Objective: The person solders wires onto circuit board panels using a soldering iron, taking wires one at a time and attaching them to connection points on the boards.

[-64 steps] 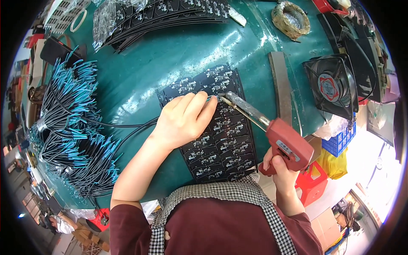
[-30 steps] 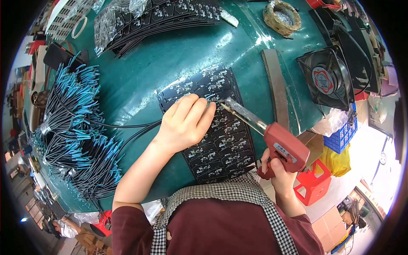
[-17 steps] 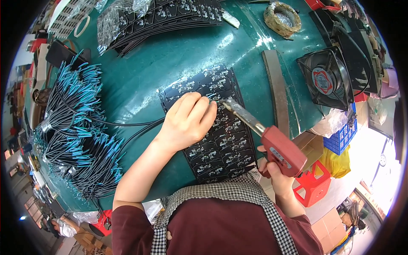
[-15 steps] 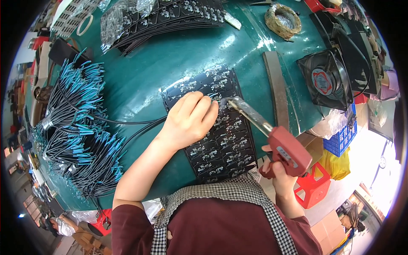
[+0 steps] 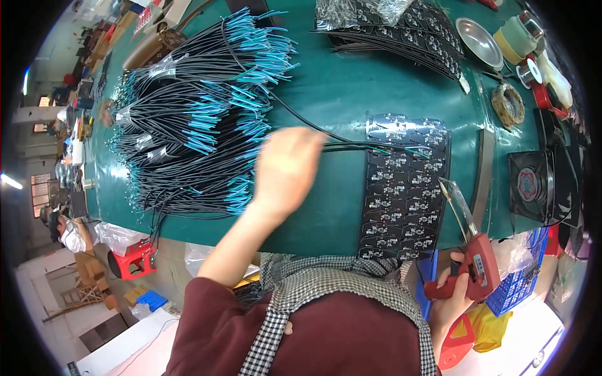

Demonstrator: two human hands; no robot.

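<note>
The green-covered bench [image 5: 338, 94] fills the frame, with the heap of black cables with blue-sleeved ends [image 5: 200, 131] at upper left and the black panel of small circuit boards [image 5: 404, 188] at centre right. The left hand [image 5: 285, 169], blurred, is held over the heap's right edge at two black leads running to the panel; whether it is closed on them cannot be told. The right hand [image 5: 454, 301], lower right, is clamped on the red pistol-grip soldering gun [image 5: 470, 250]; its tip is best kept off the boards until one lead is singled out and seated.
</note>
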